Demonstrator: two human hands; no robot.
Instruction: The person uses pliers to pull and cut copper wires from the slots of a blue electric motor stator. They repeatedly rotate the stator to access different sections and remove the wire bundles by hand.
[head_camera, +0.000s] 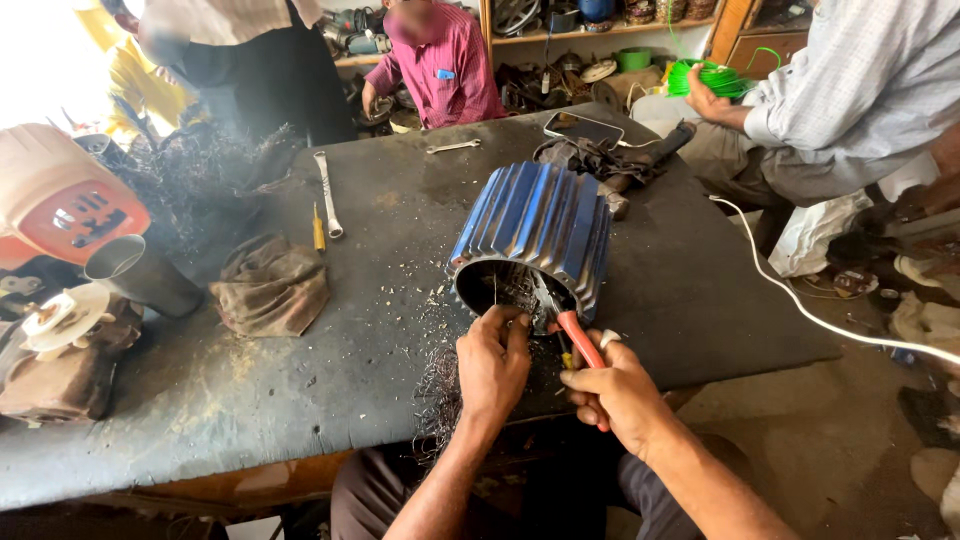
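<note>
At the near edge of the dark tabletop (330, 350) lies a blue ribbed motor housing (540, 225) on its side, its open mouth turned toward the person. The left hand (492, 362) is at the lower rim of that mouth, its fingers curled tight around a tuft of thin wire strands that come out of the bore. The right hand (615, 392) is closed around the red-handled pliers (578, 338), whose metal nose points up into the opening; whether the nose has bitten on wire cannot be told.

A grey tangle of pulled wire (437, 385) hangs over the near edge just left of the left hand, and small scraps and chips are scattered on the tabletop in front of the housing, so a good part of the winding looks already out. Dark strands still show inside the bore, so by the look of it the stripping is not finished.

Further along the tabletop toward its left side lie a crumpled rag (270, 285), a spanner (328, 195) and a small yellow screwdriver (319, 230); a phone (583, 128) rests near the far edge. Other people sit beyond the far and right edges.
</note>
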